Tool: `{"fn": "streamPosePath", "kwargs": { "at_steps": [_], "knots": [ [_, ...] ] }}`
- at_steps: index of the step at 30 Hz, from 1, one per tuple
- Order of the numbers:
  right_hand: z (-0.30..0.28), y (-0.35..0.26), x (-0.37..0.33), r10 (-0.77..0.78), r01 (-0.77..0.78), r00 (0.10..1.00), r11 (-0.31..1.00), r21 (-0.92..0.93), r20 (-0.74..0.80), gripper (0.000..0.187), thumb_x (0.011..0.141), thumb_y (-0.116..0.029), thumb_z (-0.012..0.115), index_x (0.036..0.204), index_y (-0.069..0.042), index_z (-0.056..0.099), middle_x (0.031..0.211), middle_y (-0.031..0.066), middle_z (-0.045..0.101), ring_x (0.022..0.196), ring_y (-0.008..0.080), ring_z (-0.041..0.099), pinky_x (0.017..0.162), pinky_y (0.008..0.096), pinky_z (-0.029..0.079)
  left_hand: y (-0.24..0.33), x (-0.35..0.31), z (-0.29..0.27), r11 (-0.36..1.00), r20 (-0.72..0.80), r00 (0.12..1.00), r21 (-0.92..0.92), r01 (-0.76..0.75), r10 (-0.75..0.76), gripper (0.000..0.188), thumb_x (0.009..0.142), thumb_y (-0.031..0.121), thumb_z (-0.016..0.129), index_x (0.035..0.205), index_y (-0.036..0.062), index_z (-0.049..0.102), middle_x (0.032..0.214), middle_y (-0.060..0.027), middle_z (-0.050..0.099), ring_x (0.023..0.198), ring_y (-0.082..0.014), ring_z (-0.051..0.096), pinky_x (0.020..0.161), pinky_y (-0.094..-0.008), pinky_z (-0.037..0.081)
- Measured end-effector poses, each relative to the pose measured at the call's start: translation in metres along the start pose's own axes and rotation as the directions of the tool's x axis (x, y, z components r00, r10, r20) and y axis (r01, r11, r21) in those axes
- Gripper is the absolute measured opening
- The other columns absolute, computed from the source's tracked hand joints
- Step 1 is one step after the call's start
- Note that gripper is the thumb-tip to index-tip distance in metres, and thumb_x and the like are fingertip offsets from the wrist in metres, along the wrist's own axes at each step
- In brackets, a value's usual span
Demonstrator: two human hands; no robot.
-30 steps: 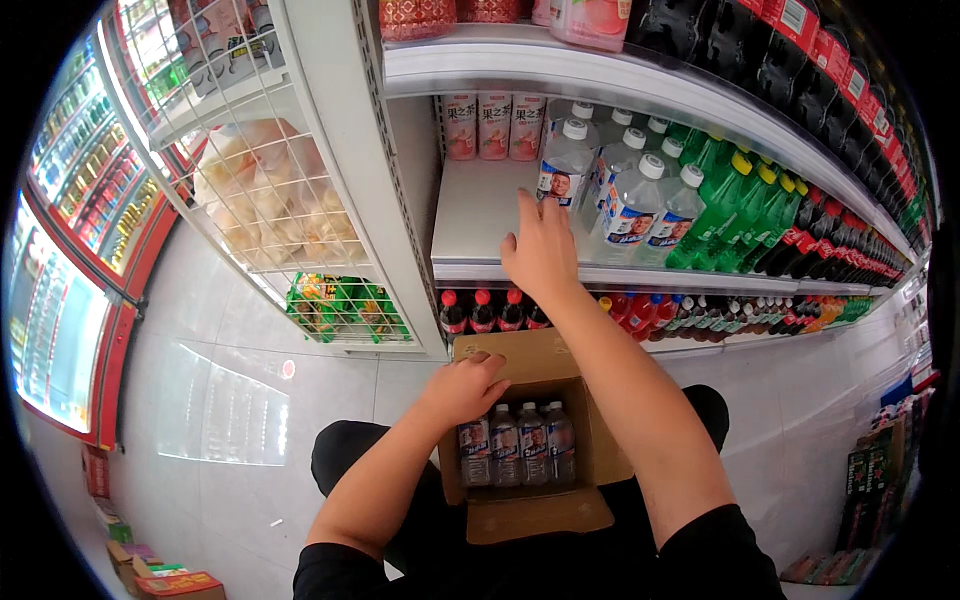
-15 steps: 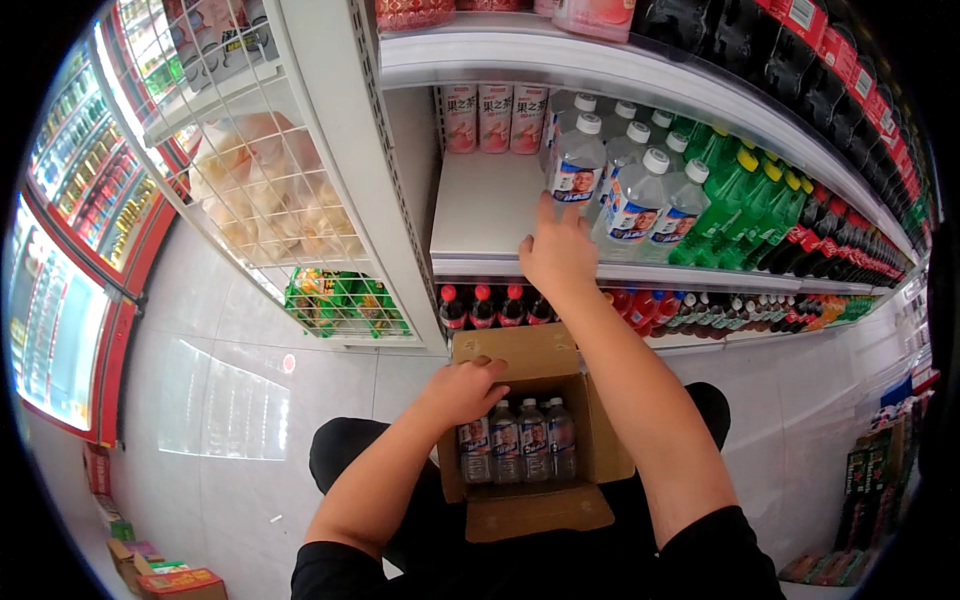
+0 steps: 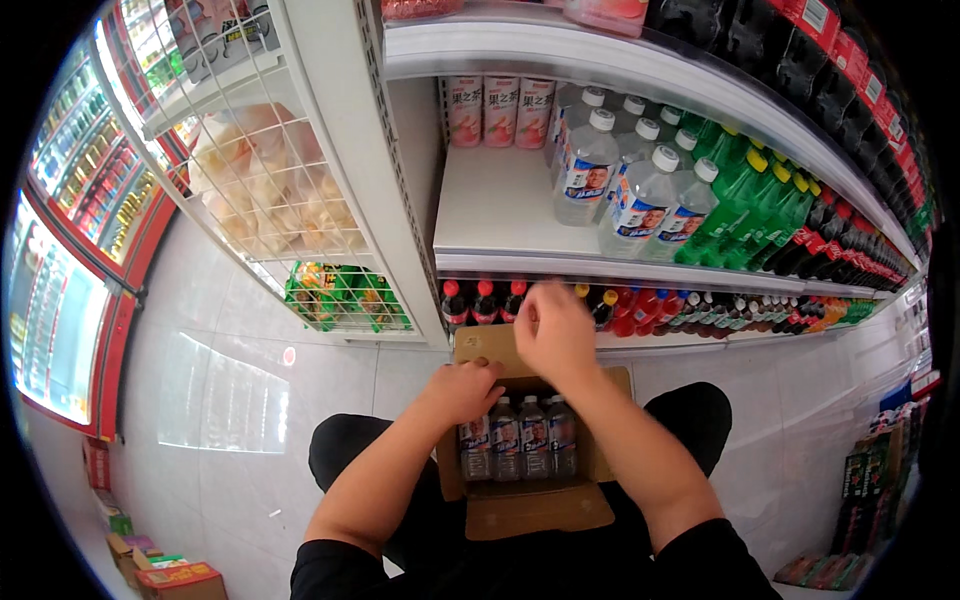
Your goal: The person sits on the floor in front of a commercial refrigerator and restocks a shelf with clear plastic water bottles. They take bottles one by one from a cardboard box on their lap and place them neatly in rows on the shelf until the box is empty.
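An open cardboard box point(image 3: 540, 510) sits between my knees, holding a row of clear bottles point(image 3: 505, 440) with white caps and blue-and-white labels. My left hand point(image 3: 465, 390) is closed on the box's far left edge, by the raised flap. Over the far side of the box hangs my right hand point(image 3: 555, 335), slightly blurred, its fingers curled in and no object visible in them. Matching clear bottles point(image 3: 588, 165) stand upright on the shelf point(image 3: 490, 205) ahead, the nearest-left one apart from my right hand.
Pink drink cartons point(image 3: 500, 110) line the back of the shelf, with green bottles point(image 3: 735, 215) to the right. Dark red-capped bottles point(image 3: 485, 300) fill the lower shelf behind the box. A white wire rack point(image 3: 270, 190) with bagged goods stands left. Red-framed coolers point(image 3: 90, 270) are farther left.
My right hand has drawn back from the front-left clear bottle on the shelf, down toward the box, and its fingers have curled. That bottle stays on the shelf. My left hand keeps its place.
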State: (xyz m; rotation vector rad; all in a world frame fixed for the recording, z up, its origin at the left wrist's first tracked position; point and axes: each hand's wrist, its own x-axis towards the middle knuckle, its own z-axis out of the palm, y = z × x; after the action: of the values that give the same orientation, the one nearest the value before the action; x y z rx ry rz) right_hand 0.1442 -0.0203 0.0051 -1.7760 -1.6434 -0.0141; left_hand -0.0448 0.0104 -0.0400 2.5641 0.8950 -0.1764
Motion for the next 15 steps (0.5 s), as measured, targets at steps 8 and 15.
{"fn": "streamPosePath", "kwargs": {
  "at_steps": [8,15],
  "knots": [
    [0.098,0.010,-0.157,0.050,-0.185,0.404,0.982,0.028,0.913,0.038,0.089,-0.031,0.067,0.093,0.007,0.069,0.090,0.0268,0.073,0.090,0.0393,0.072,0.073,0.0478,0.057,-0.007,0.001,0.008,0.986,0.175,0.978,0.143,0.087,-0.112,0.037,0.097,0.039,0.060,0.122,0.0122,0.064,0.116,-0.0173,0.071,0.107,-0.0368,0.070,0.086,-0.0527,0.056],
    [0.171,0.029,-0.239,0.320,-0.835,0.351,0.533,0.139,0.880,0.060,0.083,-0.041,0.081,0.112,0.007,0.062,0.108,0.0192,0.068,0.084,0.0274,0.068,0.061,0.0403,0.055,-0.006,-0.001,0.002,0.987,0.162,0.979,0.123,0.100,-0.119,0.041,0.097,0.042,0.060,0.127,0.0138,0.062,0.119,-0.0168,0.069,0.110,-0.0365,0.069,0.087,-0.0527,0.056]
  ]
}}
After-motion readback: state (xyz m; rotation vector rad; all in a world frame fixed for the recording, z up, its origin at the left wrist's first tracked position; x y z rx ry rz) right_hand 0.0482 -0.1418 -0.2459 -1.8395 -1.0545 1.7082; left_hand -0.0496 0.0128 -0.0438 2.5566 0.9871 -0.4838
